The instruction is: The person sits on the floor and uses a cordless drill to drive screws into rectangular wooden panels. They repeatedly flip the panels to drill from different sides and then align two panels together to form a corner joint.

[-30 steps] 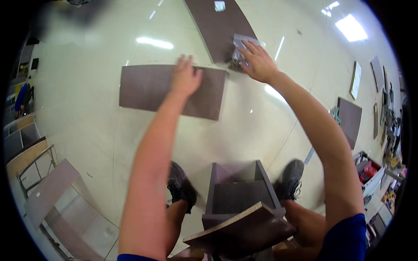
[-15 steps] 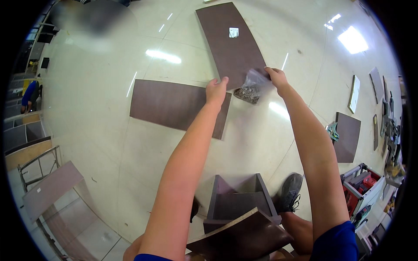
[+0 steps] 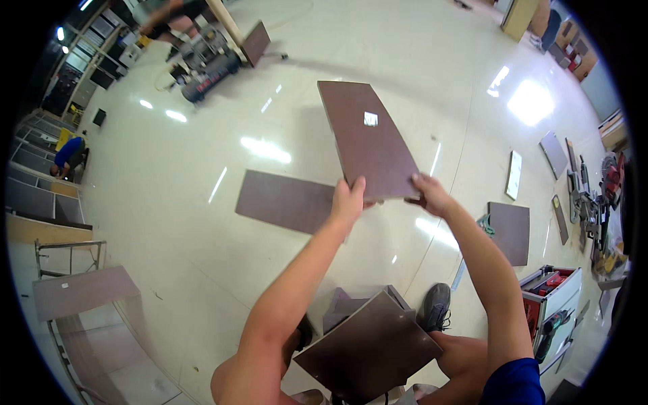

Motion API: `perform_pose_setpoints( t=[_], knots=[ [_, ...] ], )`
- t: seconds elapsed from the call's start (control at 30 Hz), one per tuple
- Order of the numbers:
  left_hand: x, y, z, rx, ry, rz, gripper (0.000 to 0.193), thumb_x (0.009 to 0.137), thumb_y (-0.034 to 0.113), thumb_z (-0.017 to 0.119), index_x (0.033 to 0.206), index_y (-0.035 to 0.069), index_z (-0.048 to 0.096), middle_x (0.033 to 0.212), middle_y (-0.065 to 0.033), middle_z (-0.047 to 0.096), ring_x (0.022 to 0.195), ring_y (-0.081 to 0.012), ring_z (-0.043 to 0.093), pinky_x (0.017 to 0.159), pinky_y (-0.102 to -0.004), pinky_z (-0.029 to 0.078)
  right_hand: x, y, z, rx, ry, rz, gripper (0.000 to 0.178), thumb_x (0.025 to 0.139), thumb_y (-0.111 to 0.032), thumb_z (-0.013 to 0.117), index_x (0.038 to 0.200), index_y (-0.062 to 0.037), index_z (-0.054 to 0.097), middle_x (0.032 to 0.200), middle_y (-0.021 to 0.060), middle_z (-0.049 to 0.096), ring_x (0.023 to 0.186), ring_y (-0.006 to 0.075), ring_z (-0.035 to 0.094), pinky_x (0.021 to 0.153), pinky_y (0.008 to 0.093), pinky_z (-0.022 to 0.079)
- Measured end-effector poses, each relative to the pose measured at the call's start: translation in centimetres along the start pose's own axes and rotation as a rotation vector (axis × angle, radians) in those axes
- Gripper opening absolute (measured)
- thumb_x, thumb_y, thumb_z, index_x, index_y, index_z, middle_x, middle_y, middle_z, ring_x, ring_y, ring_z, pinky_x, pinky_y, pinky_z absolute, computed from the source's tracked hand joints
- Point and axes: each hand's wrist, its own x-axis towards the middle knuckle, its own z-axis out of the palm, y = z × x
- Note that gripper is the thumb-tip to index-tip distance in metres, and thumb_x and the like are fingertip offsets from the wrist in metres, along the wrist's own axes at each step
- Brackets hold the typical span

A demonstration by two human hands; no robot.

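A long brown board [image 3: 378, 145] with a white label is gripped at its near end by both hands and extends away over the floor. My left hand [image 3: 347, 202] is closed round its near-left corner, thumb on top. At the near-right corner my right hand [image 3: 432, 194] is closed on the same board. A second brown board [image 3: 287, 201] lies on the floor beyond my left forearm, partly hidden by that hand. Another dark brown board [image 3: 371, 347] rests tilted between my legs, covering part of a grey open box [image 3: 337, 305].
To the right stand a toolbox [image 3: 557, 290] with power tools and a square brown board [image 3: 511, 233] on the floor. An air compressor [image 3: 209, 74] is far left. A person in blue [image 3: 69, 158] bends down at the left, near a board [image 3: 84, 291] on a metal frame.
The long board appears raised off the floor in both hands. The clear bag of small metal hardware beside my right hand no longer shows. The view has tilted up, revealing the compressor.
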Motion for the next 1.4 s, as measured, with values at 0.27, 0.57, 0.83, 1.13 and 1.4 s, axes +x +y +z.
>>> perform_pose_setpoints(
  t=[0.27,0.57,0.83,1.13,1.4],
  knots=[
    [-17.5,8.7,-3.2,0.478,0.037,0.625,0.045,0.098,0.033,0.067,0.121,-0.004,0.057,0.111,-0.0214,0.07,0.106,-0.0305,0.068,0.092,-0.0398,0.052,-16.8,-5.9,7.9,-0.294,-0.213,-0.628,0.034,0.101,-0.016,0.067,0.127,-0.001,0.051,0.119,0.0106,0.067,0.109,0.0145,0.063,0.094,0.0322,0.052],
    [-30.4,12.3,-3.2,0.592,0.112,0.788,0.056,0.087,0.04,0.08,0.116,-0.004,0.061,0.101,-0.0188,0.074,0.095,-0.0257,0.073,0.083,-0.0375,0.055,-30.4,-6.7,14.3,-0.116,-0.061,-1.076,0.019,0.1,-0.007,0.064,0.115,-0.0032,0.053,0.1,0.0043,0.067,0.088,0.0087,0.059,0.077,0.0267,0.048],
    [-38.8,13.0,-1.4,0.614,-0.035,0.835,0.032,0.09,0.009,0.078,0.116,-0.003,0.062,0.103,-0.0135,0.075,0.095,-0.0214,0.073,0.082,-0.0344,0.057,-40.9,-3.4,13.8,-0.159,-0.113,-1.238,0.024,0.095,0.003,0.063,0.115,-0.0025,0.051,0.102,0.0047,0.064,0.099,0.0129,0.062,0.087,0.0292,0.05],
    [-43.1,10.2,-0.9,0.723,-0.069,1.017,0.018,0.098,0.013,0.068,0.109,-0.001,0.065,0.095,-0.008,0.072,0.088,-0.0195,0.069,0.077,-0.0346,0.052,-47.8,-1.1,12.2,-0.228,-0.07,-1.244,0.026,0.09,0.005,0.065,0.112,-0.0019,0.054,0.094,0.0041,0.066,0.09,0.011,0.064,0.081,0.0285,0.051],
    [-46.4,13.7,0.7,-0.176,0.179,0.894,0.093,0.099,0.075,0.035,0.155,0.0,0.029,0.154,-0.018,0.04,0.138,-0.0344,0.044,0.118,-0.0483,0.035,-58.1,-2.7,16.7,-0.441,-0.425,-0.965,0.046,0.091,-0.017,0.077,0.13,-0.0019,0.056,0.118,0.0095,0.066,0.112,0.0194,0.062,0.097,0.0341,0.05]
  ],
)
